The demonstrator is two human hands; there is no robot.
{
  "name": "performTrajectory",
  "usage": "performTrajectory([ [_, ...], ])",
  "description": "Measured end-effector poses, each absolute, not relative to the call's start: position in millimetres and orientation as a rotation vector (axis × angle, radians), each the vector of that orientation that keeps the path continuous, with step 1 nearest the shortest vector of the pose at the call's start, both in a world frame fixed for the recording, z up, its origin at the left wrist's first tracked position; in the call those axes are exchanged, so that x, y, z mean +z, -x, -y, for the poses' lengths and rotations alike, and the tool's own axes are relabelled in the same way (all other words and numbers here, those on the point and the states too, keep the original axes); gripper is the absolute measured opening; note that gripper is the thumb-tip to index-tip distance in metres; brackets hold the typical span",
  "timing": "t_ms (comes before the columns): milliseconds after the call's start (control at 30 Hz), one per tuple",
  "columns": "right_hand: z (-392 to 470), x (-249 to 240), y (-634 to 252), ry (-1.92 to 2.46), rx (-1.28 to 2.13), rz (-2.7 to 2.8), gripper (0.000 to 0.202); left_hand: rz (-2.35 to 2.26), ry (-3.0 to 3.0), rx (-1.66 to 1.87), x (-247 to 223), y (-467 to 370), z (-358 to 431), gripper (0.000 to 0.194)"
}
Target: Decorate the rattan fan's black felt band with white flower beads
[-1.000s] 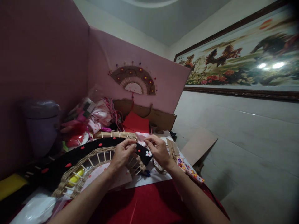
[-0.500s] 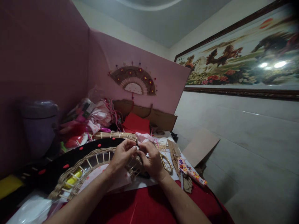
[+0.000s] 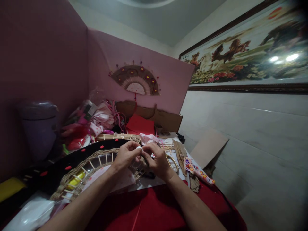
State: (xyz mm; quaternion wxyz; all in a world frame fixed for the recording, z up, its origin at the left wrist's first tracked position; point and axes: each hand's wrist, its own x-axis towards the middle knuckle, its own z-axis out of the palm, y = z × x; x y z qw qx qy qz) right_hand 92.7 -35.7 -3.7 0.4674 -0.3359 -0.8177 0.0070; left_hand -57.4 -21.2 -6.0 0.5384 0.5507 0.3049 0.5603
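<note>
My left hand (image 3: 125, 156) pinches a small white lump (image 3: 139, 148) between thumb and fingers. Opposite it, my right hand (image 3: 157, 160) is closed too, its fingertips meeting at the same lump. Whether the lump is clay or something else, I cannot tell. Below both hands lies a large woven fan (image 3: 96, 156) with braided cord, pale sticks, a black band with red dots, and a pink dotted cloth centre. My hands hide its right part. A bit of patterned material shows by my right fingers.
Gold-handled scissors (image 3: 173, 163), a floral strip (image 3: 198, 171) and corrugated cardboard (image 3: 180, 154) lie to the right. Red sheets (image 3: 140, 124) and a heap of pink cloth (image 3: 103, 115) are behind. A finished fan (image 3: 137, 80) hangs on the pink board. A lidded bin (image 3: 39, 131) stands left.
Both hands stay together at the white lump, with fingers slightly shifted; the lump now shows as a flatter, rounder shape. The view has tilted a little.
</note>
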Motion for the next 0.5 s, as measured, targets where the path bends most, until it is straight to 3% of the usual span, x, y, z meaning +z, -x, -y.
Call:
performTrajectory([
  [500,34.3,-8.3,-95.7,0.809,0.154,2.006,0.008,-0.729,-1.345,1.302,-8.1,54.4,23.8,0.025],
])
